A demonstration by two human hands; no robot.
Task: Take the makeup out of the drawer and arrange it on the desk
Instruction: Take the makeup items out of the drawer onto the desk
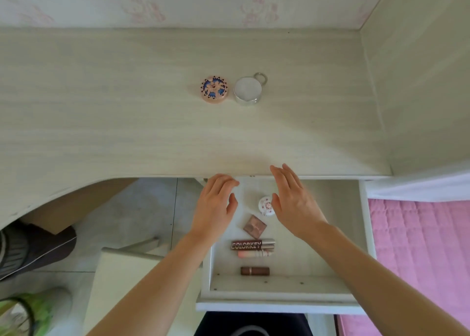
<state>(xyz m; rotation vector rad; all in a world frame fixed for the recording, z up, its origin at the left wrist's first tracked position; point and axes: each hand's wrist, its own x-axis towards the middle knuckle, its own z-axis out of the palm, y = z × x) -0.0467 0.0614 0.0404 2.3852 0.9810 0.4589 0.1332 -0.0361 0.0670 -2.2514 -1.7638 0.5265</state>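
Bare desk (127, 122) surrounds the two compacts (214, 89); the open drawer (330, 234) has clear floor right of its makeup row.

Floral wallpaper (142, 7) behind pale wood desk (127, 111), tiled floor (142, 208), pink bedding (419, 246) prob. a bed at right.

Desk (127, 122) with two compacts (214, 89)

Between the left hand (216, 203) and right hand (292, 200), in the open drawer (330, 234), lies a round compact (265, 206); nearer the wrists lie a square palette (255, 226), two tubes (254, 248) and a lipstick (255, 271). Beyond the fingertips, two round cases (230, 89) sit side by side on the desk (127, 106).
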